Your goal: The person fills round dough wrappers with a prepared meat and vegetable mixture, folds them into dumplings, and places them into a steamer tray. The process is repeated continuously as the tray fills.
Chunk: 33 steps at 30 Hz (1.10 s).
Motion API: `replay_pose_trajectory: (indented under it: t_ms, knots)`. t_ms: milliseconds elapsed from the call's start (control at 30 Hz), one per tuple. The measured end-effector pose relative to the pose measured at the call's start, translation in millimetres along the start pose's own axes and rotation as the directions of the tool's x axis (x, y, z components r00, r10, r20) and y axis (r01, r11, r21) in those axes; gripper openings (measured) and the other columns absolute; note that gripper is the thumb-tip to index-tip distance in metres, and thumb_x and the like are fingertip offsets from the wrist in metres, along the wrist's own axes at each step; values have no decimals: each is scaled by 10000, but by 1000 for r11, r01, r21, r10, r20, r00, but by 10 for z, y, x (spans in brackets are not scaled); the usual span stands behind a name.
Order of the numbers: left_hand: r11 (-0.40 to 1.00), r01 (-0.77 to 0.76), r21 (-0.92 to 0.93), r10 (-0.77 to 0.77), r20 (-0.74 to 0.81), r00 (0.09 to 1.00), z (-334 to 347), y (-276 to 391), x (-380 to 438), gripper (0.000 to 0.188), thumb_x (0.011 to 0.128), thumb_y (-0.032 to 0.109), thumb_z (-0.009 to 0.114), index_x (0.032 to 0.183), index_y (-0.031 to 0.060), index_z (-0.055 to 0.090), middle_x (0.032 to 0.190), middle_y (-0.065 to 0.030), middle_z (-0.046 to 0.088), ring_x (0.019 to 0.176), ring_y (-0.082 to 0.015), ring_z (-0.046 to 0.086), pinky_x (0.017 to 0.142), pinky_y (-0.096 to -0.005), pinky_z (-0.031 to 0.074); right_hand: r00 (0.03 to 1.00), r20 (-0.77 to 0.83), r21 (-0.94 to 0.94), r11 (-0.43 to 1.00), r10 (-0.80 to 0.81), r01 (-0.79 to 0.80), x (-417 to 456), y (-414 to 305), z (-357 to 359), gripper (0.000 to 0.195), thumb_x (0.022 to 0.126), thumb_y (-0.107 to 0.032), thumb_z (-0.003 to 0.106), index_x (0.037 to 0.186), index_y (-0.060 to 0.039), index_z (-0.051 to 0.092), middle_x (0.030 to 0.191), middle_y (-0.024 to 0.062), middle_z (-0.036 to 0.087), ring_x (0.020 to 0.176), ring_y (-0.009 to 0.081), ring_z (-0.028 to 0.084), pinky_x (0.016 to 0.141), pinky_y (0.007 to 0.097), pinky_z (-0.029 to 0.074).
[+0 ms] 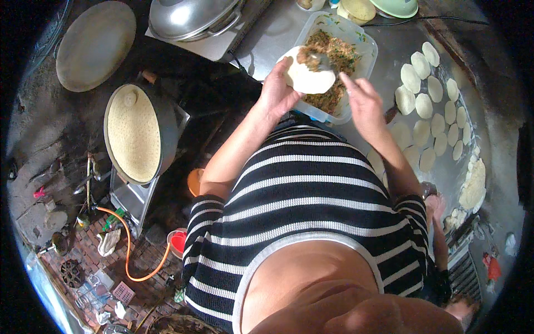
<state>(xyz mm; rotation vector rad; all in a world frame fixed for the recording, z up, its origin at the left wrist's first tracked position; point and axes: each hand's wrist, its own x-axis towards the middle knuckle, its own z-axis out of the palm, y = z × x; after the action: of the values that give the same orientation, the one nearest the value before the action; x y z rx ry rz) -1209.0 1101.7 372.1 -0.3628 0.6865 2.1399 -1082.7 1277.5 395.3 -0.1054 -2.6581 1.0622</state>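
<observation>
My left hand (pixel 277 89) supports a flat round of pale dough (pixel 311 81) above the near-left part of a clear plastic tub (pixel 365 48). Brown minced filling (pixel 308 59) sits on the dough's far side. More filling flecked with green (pixel 344 52) lies in the tub. My right hand (pixel 365 100) is closed around a utensil, with a dark handle end (pixel 391 114) showing behind the fist. A blurred metallic part (pixel 323 61), apparently the spoon's bowl, touches the filling on the dough.
Several dough rounds (pixel 423 105) lie on the metal worktop at right, beside a dough mass (pixel 473 183). Another person's hand (pixel 436 204) is near it. At left stand a steamer pot (pixel 133 133) and round lid (pixel 96 46). A lidded pan (pixel 187 18) sits far left of the tub.
</observation>
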Motion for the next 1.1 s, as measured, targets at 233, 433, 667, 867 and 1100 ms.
replay_pose_trajectory:
  t_ms: [233,433,667,867,1100]
  knots:
    - [1000,-1,8,1,-30,1000,128,5,66,455,1001,358,352,1335,52,403,1325,-135,495,1214,-305,494,994,-505,433,1000,-18,-138,990,-15,13,-245,130,214,475,807,91,528,1246,-77,590,861,122,514,777,278,557,735,343,478]
    - [980,82,180,-83,-1,997,168,162,-32,479,998,381,323,1331,44,394,1308,-149,495,1211,-309,500,1002,-493,435,987,-17,-80,984,-162,160,-11,13,-80,476,794,62,558,1255,-54,570,857,119,524,767,292,559,701,365,482]
    - [996,51,-78,-38,159,987,-68,233,-42,510,903,277,440,1326,-4,397,1340,-185,473,1221,-346,482,1021,-521,400,988,67,56,990,-136,133,82,-85,-338,398,817,37,553,1203,-48,597,812,131,521,708,295,574,646,395,473]
    - [996,-10,-86,29,226,974,-186,125,8,547,780,113,541,1292,-34,414,1250,-195,529,1136,-341,542,957,-497,463,984,143,5,994,-107,108,118,-76,-237,353,840,19,549,1178,-59,614,788,154,549,698,331,581,629,390,483]
    - [977,-148,156,157,-47,986,-365,392,-193,417,943,214,527,1287,-11,455,1259,-164,555,1160,-297,547,985,-472,461,911,399,-578,799,102,164,379,473,-273,185,799,-57,545,922,-29,680,857,178,666,763,330,663,658,410,539]
